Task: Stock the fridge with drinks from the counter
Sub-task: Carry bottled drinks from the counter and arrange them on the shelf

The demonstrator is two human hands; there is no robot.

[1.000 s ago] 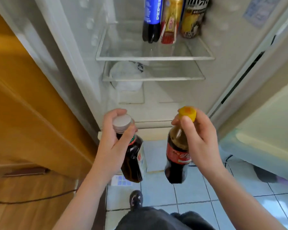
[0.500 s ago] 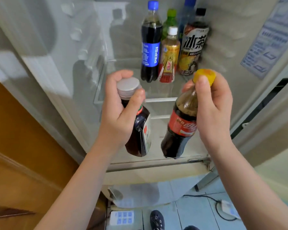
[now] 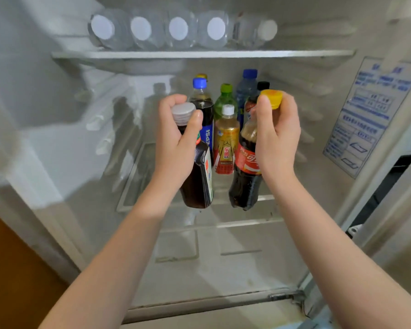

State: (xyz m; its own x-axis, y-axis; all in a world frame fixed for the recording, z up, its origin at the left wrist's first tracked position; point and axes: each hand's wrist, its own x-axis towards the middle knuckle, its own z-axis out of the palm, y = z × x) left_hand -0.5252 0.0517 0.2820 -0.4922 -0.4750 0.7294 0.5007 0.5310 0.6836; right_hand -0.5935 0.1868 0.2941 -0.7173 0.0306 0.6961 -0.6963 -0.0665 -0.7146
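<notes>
Open fridge (image 3: 57,143), door side to the right, sticker (image 3: 370,115) on the right inner wall.

Upper shelf (image 3: 199,54): a row of clear water bottles (image 3: 178,28) lying down, white caps facing out.

Glass shelf (image 3: 133,181) below it: standing bottles bunched at centre and right, namely a Pepsi bottle (image 3: 205,110), a gold bottle (image 3: 227,143) and a green bottle (image 3: 224,100), with more behind. The left part of this shelf is bare glass. There is a clear gap between the standing caps and the upper shelf.

Left hand (image 3: 176,148) is wrapped round the neck of a dark tea bottle (image 3: 198,184) with a grey cap. Right hand (image 3: 277,138) is curled round the neck of a cola bottle (image 3: 246,176) with a yellow cap. The hands are apart, with the gold bottle showing between them.

Both held bottles hang in the air at the front edge of the glass shelf, not set down. Their long axes are near upright, caps up and leaning outward, bases tipped slightly toward each other.

Against half a second ago, both hands and bottles sit higher and closer to the shelf. The upper shelf has come into view, and the floor has dropped out.
</notes>
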